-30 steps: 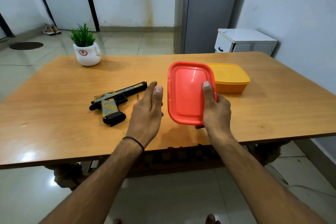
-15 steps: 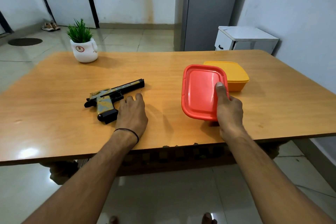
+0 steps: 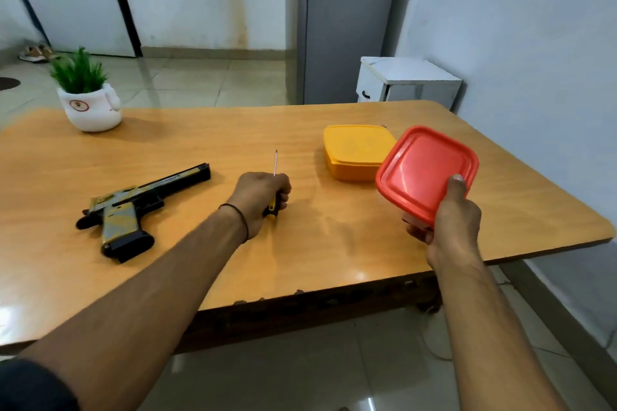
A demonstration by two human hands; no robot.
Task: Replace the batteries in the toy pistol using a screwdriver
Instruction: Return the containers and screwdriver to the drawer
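The toy pistol (image 3: 133,207), black with yellow-grey camouflage, lies on its side at the left of the wooden table (image 3: 300,243), barrel pointing right. My left hand (image 3: 258,197) is closed around a screwdriver (image 3: 274,183) with a yellow-black handle, its thin shaft pointing away from me, to the right of the pistol. My right hand (image 3: 447,220) holds a red-lidded container (image 3: 425,170) tilted above the table's right side, thumb on the lid.
A yellow lidded box (image 3: 354,150) sits on the table just left of the red container. A white pot with a green plant (image 3: 88,100) stands at the far left corner. A white cabinet (image 3: 405,83) is behind the table, by the wall.
My left hand went down beside the pistol, closed on the screwdriver and lifted it to the right. My right hand carried the red container rightwards, past the yellow box.
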